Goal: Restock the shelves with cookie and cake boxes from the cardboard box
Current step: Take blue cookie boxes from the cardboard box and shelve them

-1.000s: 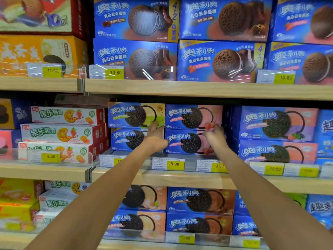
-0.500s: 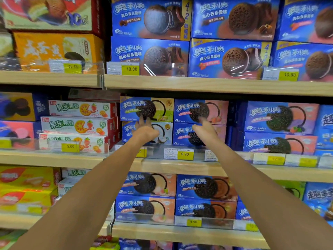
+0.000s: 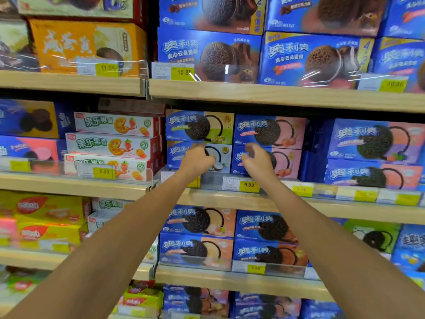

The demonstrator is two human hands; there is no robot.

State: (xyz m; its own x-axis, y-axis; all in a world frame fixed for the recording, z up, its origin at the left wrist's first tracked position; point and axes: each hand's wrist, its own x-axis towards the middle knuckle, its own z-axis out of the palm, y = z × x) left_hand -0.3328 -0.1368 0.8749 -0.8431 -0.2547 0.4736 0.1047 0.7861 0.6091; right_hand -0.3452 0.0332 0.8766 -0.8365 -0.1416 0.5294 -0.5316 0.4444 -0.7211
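Stocked supermarket shelving fills the view, with pale wooden shelf edges and yellow price tags; all places below are given relative to the 9.90 price tag (image 3: 249,185) on the middle shelf (image 3: 345,209).

Left hand (image 3: 196,161): seen above and left of the tag, fingers curled loosely inward, in front of the white coconut cookie box (image 3: 222,157); whether the box is touched cannot be told, and nothing is seen pinched.

Right hand (image 3: 257,161): seen directly above the tag, fingers bent and drawn together, in front of the lower pink cookie box (image 3: 286,161); contact cannot be told.

Green cookie box (image 3: 200,126): stacked on the coconut box, above and left of the tag.

Upper pink cookie box (image 3: 270,131): stacked on the lower pink one, above the tag.

Red-and-white fruit cookie boxes (image 3: 115,146): three stacked, well to the left of the tag, behind a 5.00 price tag (image 3: 104,172).

Large blue cake boxes (image 3: 209,55): ranged on the shelf above the tag.

Peach and orange cookie boxes (image 3: 232,238): stacked two high on the shelf below the tag.

Both forearms are extended from the lower corners towards the tag.
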